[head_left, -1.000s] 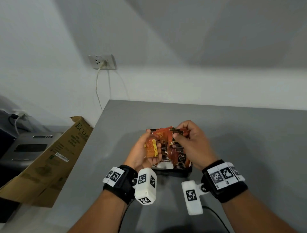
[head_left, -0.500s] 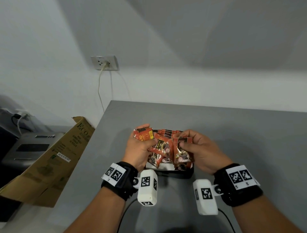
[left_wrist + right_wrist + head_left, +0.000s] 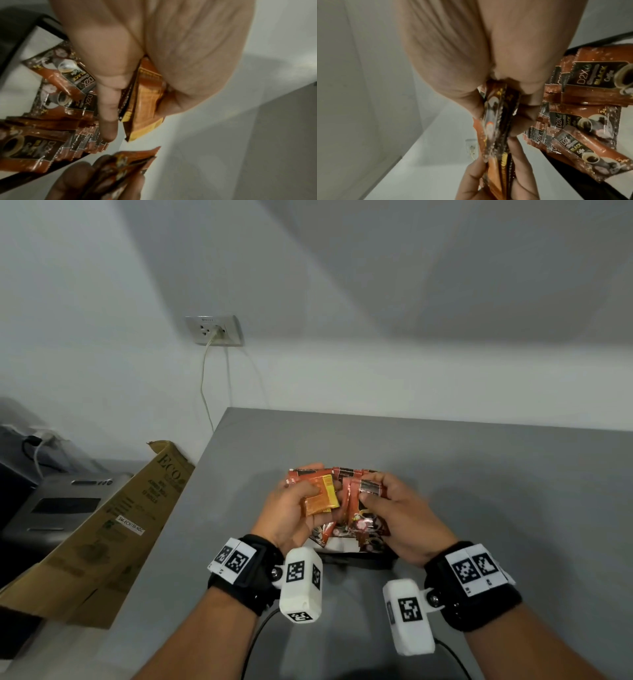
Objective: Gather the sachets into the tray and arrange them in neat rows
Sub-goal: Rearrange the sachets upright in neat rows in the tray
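Nearest in, the black tray (image 3: 356,559) on the grey table (image 3: 479,474) holds a loose pile of sachets (image 3: 363,530), and a careless drop from above could scatter them again. Over it the left hand (image 3: 291,511) grips an orange-backed bundle (image 3: 320,498) and the right hand (image 3: 400,518) pinches a dark-faced bunch (image 3: 370,491); slick foil could slip. Since a half-second ago, the left bundle has flipped to its orange backs.

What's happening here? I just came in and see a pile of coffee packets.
A person is sorting coffee sachets over a black tray on a grey table. The left hand grips a small bunch of sachets, orange backs showing, and the right hand pinches another few. More sachets marked D2X Black Coffee already lie in the tray, overlapping, some askew, not yet in neat rows.
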Motion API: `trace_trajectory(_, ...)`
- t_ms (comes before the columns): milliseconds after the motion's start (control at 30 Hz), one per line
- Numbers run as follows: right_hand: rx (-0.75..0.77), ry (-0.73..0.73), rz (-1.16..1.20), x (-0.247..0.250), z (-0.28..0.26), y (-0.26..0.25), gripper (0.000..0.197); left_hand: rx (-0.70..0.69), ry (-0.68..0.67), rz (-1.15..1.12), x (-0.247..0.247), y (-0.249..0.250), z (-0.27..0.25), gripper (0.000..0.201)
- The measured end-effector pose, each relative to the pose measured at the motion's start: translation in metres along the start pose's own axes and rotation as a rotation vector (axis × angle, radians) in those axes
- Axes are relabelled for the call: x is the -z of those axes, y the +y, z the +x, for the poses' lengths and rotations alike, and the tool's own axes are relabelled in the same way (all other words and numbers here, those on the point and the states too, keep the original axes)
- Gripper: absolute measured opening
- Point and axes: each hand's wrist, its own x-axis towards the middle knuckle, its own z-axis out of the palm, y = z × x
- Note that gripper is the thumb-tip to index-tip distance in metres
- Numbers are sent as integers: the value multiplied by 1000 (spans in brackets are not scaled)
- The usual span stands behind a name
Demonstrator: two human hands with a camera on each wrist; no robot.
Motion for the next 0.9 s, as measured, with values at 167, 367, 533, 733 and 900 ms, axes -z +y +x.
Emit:
trace_trajectory(167,0,28,187,-7,1,-5,21,-84,-20,148,-5,-8,-5,38)
trace_trajectory(367,334,254,-328,-8,-2,-12,16,39,35,94,-5,-13,-2,39)
trace_trajectory(533,542,-28,-939,-11,-14,2,28,-44,101,150,-1,-9,5,18)
trace_trajectory(733,163,2,-201,-3,-11,-7,25,-198,132,220,4,0,4,49)
trace_trajectory(900,24,-20,45,-4,-5,-13,28,-152,4,220,-5,-1,-2,42)
